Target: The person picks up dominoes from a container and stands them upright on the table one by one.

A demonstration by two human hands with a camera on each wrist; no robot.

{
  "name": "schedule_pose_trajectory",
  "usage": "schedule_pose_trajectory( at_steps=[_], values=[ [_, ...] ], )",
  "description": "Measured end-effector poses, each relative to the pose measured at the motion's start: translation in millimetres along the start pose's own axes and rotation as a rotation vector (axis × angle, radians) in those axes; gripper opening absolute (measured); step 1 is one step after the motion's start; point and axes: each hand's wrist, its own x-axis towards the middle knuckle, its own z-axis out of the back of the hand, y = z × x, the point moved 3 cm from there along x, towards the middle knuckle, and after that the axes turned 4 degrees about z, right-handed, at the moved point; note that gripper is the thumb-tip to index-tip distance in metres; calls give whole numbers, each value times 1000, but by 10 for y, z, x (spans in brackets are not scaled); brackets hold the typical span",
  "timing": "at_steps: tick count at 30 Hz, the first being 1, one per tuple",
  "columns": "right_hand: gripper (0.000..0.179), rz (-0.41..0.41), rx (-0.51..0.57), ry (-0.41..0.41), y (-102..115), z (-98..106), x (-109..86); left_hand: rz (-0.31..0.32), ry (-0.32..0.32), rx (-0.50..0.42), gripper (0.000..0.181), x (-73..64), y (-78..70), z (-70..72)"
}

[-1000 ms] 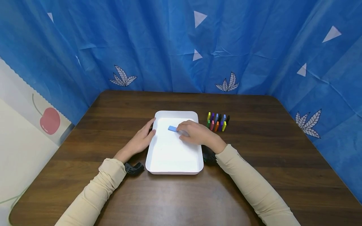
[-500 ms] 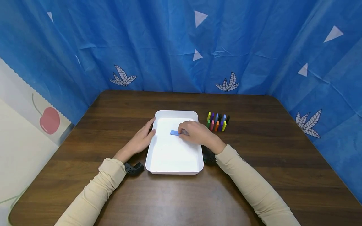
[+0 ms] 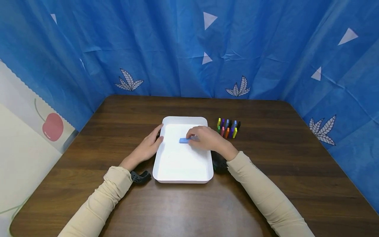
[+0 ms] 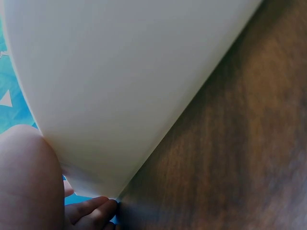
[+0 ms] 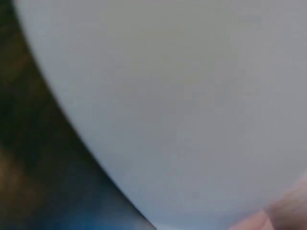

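Note:
A white rectangular tray (image 3: 183,166) lies on the dark wooden table. My left hand (image 3: 147,147) rests against its left side, fingers fairly straight; the left wrist view shows the thumb (image 4: 29,177) at the rim and fingertips (image 4: 96,213) low by the outer wall (image 4: 124,96). Over the tray's upper right part, my right hand (image 3: 204,138) pinches a light-blue domino block (image 3: 183,140) between thumb and fingers. The block's right end is hidden by the fingers, and I cannot tell whether it touches the tray floor. The right wrist view is blurred, with fingers (image 5: 290,211) at its lower right corner.
Several coloured domino blocks (image 3: 227,132) stand upright in two rows just right of the tray's far end. Black wrist devices are strapped at the left wrist (image 3: 140,177) and right wrist (image 3: 219,162). A blue curtain (image 3: 183,59) hangs behind the table.
My right hand has drawn the blue domino block slightly toward me and to the right, and the block has turned to lie nearly level across the view. My left hand has stayed put.

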Motion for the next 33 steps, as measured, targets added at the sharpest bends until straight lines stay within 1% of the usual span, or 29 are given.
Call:
schedule_pose_trajectory(
  at_steps=[5, 8, 17, 22, 27, 33],
  values=[
    [21, -1, 47, -36, 3, 118, -6, -9, -2, 10, 63, 2, 0, -2],
    [22, 12, 67, -54, 14, 187, -11, -6, -4, 8, 63, 3, 5, -4],
    [22, 38, 79, -69, -3, 360, -61, -4, -2, -7, 63, -6, 1, -5],
    [22, 45, 70, -77, -24, 496, -118, -12, -4, -4, 62, 2, -4, -6],
    [21, 32, 40, -85, -32, 648, -179, -8, -5, 1, 62, 2, -6, -3],
    [22, -9, 44, -75, -50, 800, -261, -2, -5, 2, 63, -3, -6, -3]
  ],
)
